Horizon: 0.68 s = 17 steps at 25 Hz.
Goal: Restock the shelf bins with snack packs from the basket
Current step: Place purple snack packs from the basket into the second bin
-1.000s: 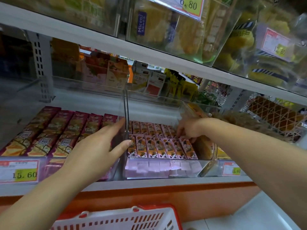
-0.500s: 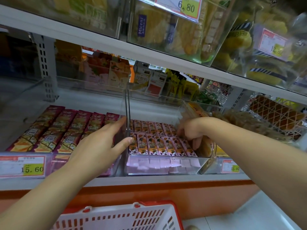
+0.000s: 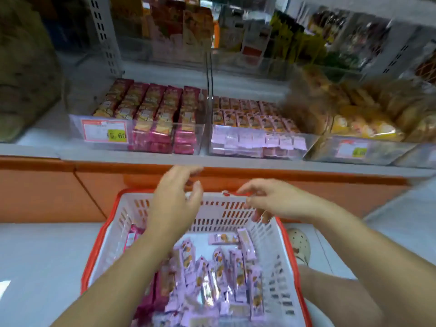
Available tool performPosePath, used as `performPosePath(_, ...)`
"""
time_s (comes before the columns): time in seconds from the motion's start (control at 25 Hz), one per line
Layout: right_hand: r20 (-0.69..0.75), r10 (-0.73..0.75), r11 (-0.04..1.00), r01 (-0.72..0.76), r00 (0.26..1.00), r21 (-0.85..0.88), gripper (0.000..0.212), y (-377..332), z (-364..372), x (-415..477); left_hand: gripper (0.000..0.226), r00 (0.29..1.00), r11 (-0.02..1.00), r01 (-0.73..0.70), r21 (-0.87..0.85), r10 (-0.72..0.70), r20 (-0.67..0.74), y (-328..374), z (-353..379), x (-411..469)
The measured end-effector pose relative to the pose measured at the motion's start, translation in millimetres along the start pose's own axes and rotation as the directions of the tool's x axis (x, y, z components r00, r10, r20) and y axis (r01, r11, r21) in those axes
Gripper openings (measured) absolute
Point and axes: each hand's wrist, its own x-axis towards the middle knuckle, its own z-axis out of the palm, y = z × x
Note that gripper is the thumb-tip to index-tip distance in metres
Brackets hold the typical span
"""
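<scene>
Shelf: lilac bin (image 3: 259,147) part-filled.
Hands: left hand (image 3: 174,204), right hand (image 3: 271,199) slack, empty, above basket (image 3: 98,244).
Next: I'd gather aligned lilac packs (image 3: 212,267).

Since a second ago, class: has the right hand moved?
Yes: the right hand left the lilac-pack bin, dropping below the shelf edge to the basket rim.

Price tag (image 3: 105,132): first digit blurred, I can't read it.
Basket (image 3: 99,244): near end cut off below.
Snack packs (image 3: 212,267): my arm hides some.

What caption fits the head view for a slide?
Left hand and right hand hover above the basket of lilac snack packs.
</scene>
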Motion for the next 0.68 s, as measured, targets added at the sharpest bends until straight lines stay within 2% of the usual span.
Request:
performPosePath(0.04,0.145,0.103,0.989,-0.087,0.984,-0.116,0.026,24,29,5,0.031,0.974,0.994,0.111,0.016,-0.112,0.197,-15,16,-27)
performPosePath(0.12,0.288,0.283,0.942,-0.208,0.915,-0.265,0.04,72,88,15,0.036,0.777,0.948,0.299,0.107,-0.307,0.55,-45,40,-77)
performPosePath(0.16,0.314,0.348,0.922,-0.26,0.884,-0.288,0.045,94,115,17,0.038,0.684,0.93,0.331,0.16,-0.353,0.638,-57,48,-98)
performPosePath(0.2,0.309,0.387,0.909,-0.303,0.868,-0.287,0.048,112,137,19,0.039,0.628,0.915,0.351,0.201,-0.389,0.674,-68,52,-115)
performPosePath(0.28,0.252,0.392,0.915,-0.345,0.885,-0.211,0.049,136,170,24,0.04,0.578,0.867,0.44,0.232,-0.472,0.666,-81,53,-137)
performPosePath(0.4,0.142,0.387,0.922,-0.382,0.911,-0.064,0.039,146,197,41,0.037,0.534,0.782,0.573,0.245,-0.583,0.612,-91,54,-151)
performPosePath(0.52,0.112,0.461,0.888,-0.455,0.881,-0.07,0.021,140,213,62,0.035,0.515,0.741,0.628,0.237,-0.624,0.588,-97,57,-153)
performPosePath(0.68,-0.005,0.545,0.829,-0.54,0.839,-0.145,0.034,138,231,79,0.036,0.483,0.696,0.681,0.225,-0.659,0.576,-102,65,-150)
